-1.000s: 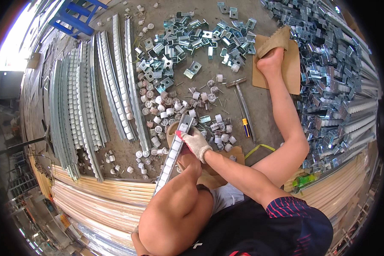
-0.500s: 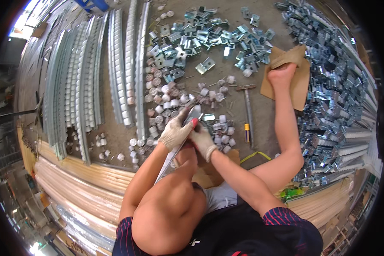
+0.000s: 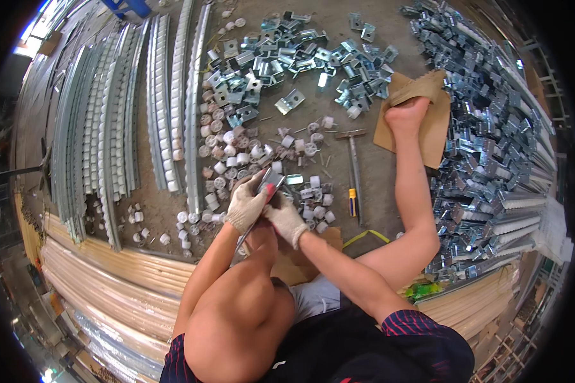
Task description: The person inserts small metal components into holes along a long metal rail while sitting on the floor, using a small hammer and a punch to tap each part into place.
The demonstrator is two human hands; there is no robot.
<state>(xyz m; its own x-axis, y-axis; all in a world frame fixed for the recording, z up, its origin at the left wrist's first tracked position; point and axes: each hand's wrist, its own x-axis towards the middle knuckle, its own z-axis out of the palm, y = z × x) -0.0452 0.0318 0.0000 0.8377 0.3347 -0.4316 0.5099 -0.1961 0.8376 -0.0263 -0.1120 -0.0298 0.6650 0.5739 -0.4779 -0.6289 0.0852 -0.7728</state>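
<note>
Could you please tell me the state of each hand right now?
Left hand: closed, holding the metal rail.
Right hand: at the metal rail, partly hidden; open or closed cannot be told.

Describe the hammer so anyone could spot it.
Start at the big metal bracket pile on the right. Left of its middle is brown cardboard; left of that lies the hammer. Its crosswise head sets it apart from the yellow-handled tool alongside.
</note>
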